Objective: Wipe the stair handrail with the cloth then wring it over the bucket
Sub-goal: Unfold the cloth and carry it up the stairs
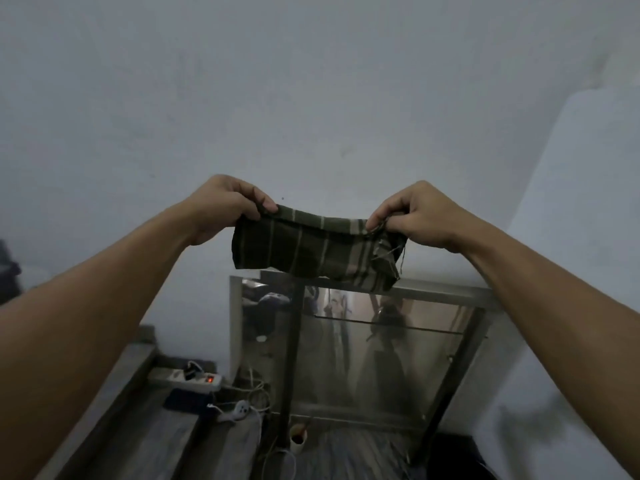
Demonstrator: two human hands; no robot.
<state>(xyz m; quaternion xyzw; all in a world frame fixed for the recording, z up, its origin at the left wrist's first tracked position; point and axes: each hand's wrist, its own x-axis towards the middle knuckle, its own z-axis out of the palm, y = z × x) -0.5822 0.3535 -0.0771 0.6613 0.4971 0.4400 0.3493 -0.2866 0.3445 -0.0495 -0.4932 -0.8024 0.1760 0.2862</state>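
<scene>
A dark green cloth (311, 249) with pale stripes hangs stretched between both hands, in front of a plain white wall. My left hand (221, 207) pinches its upper left corner with thumb and fingers. My right hand (415, 216) pinches the frayed upper right corner, loose threads dangling below. The cloth's lower edge hangs just over the top bar of a metal railing frame (443, 292) with a glass panel. No bucket is in view.
Below the cloth the glass panel (377, 358) shows dim reflections. A white power strip (188, 377) with a red light, cables and a white plug (239, 410) lie on grey steps at lower left. A small cup (298, 439) stands by the frame's dark post.
</scene>
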